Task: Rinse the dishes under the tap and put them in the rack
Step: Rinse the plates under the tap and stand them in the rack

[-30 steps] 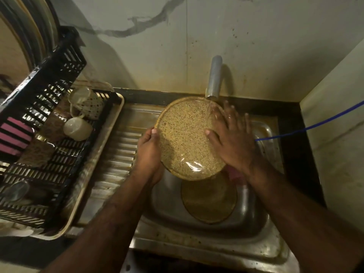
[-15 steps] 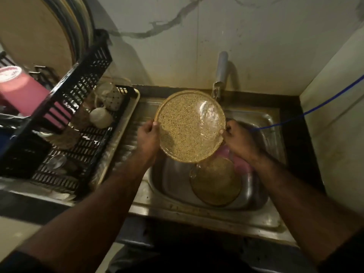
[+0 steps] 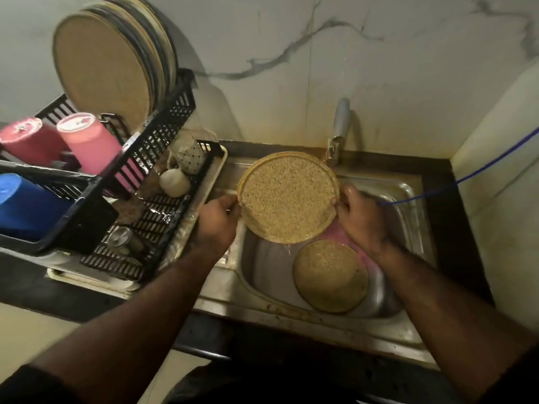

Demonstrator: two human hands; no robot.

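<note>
A round speckled tan plate [image 3: 287, 196] is held tilted over the steel sink [image 3: 402, 196], just left of the tap [image 3: 338, 135]. My left hand [image 3: 217, 220] grips its left rim and my right hand [image 3: 360, 218] grips its right rim. Water drips from the plate's lower edge. A second speckled plate [image 3: 331, 277] lies in the sink basin, with something pink [image 3: 339, 233] partly hidden beneath my right hand. The black two-tier rack [image 3: 163, 135] stands to the left of the sink.
Several round plates [image 3: 108, 59] stand upright in the rack's upper tier beside pink cups [image 3: 90, 144] and a blue cup [image 3: 23, 202]. Mugs [image 3: 175, 182] and a steel lid [image 3: 119, 236] sit on the lower tier. A blue cord [image 3: 466, 177] crosses the right wall.
My right hand left the plate's face and took hold of its right rim. The plate has come out from under the tap stream, slightly left. The view has swung left, showing more of the rack.
</note>
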